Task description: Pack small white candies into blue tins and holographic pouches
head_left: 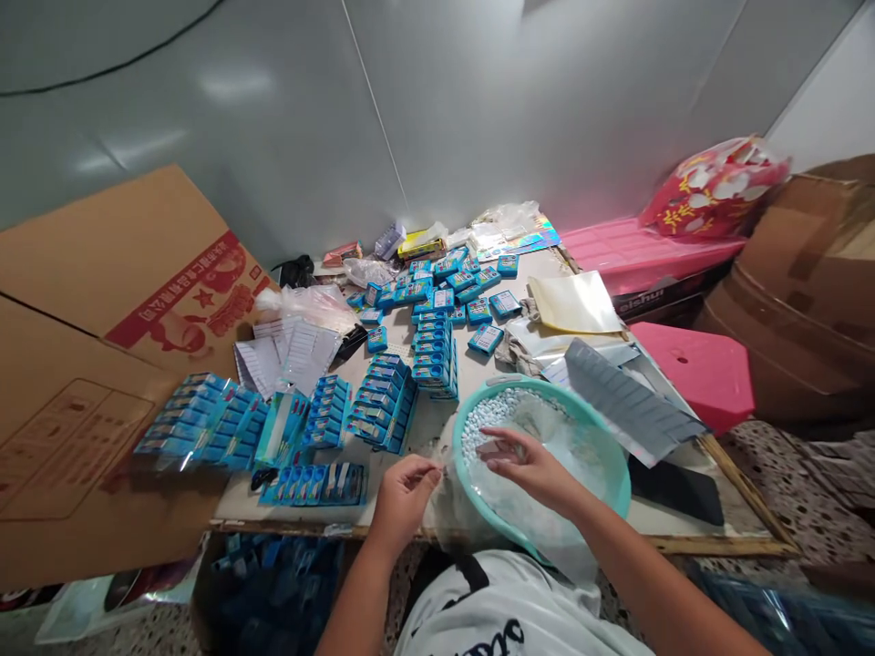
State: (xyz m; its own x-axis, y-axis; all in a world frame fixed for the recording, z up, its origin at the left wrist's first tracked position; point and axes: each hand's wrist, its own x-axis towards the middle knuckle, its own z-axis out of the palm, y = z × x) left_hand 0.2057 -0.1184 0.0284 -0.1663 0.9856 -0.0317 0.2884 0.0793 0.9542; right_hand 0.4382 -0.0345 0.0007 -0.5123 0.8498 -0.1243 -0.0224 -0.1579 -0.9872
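A turquoise basin (619,483) stands at the table's front edge, before my body. Small white pellets (502,407) lie in it, along with a clear plastic bag (578,456). My right hand (523,465) hovers over the pellets, palm inward and fingers apart. Left of the rim, my left hand (408,492) pinches what looks like thin clear plastic, its edge blurred. Close to that hand lie a flat row of blue packs (314,485) and an upright stack of blue boxes (384,401). Another tall stack of blue boxes (434,351) rises behind the basin.
Loose blue boxes (444,273) are heaped toward the wall. A big cardboard carton (82,383) closes off the left side. Right of the basin are grey printed sheets (622,396) and a black flat object (676,492). A pink stool (697,369) stands beyond the table.
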